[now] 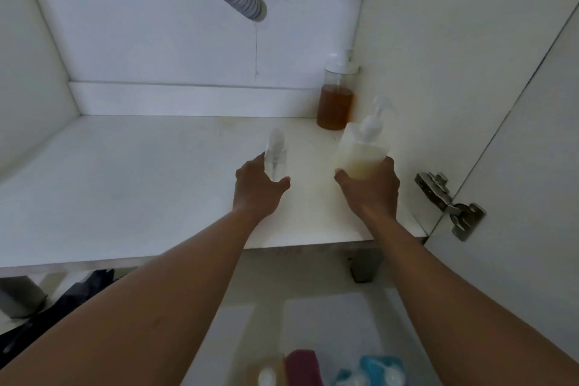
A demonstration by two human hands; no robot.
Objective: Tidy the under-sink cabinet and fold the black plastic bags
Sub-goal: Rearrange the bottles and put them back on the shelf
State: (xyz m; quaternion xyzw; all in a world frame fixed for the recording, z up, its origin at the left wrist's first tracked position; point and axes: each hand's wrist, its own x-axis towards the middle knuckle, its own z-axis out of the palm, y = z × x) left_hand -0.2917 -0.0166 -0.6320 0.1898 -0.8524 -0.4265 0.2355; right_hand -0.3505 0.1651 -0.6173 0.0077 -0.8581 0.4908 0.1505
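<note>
Head: left hand (pixel 257 189) grips sprayer (pixel 275 150), right hand (pixel 372 193) pump bottle (pixel 360 155).

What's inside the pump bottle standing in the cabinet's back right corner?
The clear pump bottle holds amber-brown liquid in roughly its lower half; above that it looks empty. Its lower right edge is hidden behind the cloudy bottle in the right hand.
</note>
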